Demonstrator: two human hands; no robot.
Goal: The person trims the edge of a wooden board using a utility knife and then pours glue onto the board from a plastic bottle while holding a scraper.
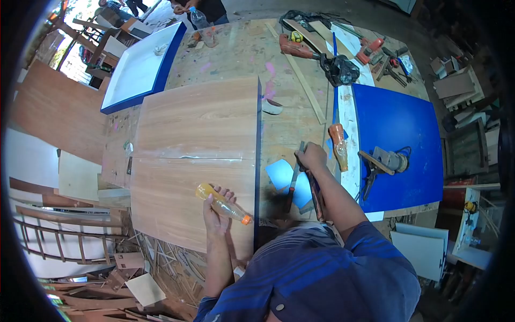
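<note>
My left hand (217, 211) is closed around a clear plastic bottle (229, 208) with yellowish contents and an orange cap. The bottle lies tilted in the palm, cap end toward the lower right, above a wood-grain panel (193, 129). On the right, my right hand (312, 156) has its fingers curled over a long narrow metal tool (295, 174), which looks like a file with a dark handle. Beside it, a dark brown tool (316, 198) runs down toward my body, its kind unclear. Light-blue sheets (280, 174) lie under these tools.
An orange-capped bottle (338, 145) lies near a blue panel (399, 129), which carries a power sander (390, 161). A drill (298, 48) and hand tools lie at the back. A blue-edged white panel (145, 64) is at back left. Another person (209, 11) stands behind the table.
</note>
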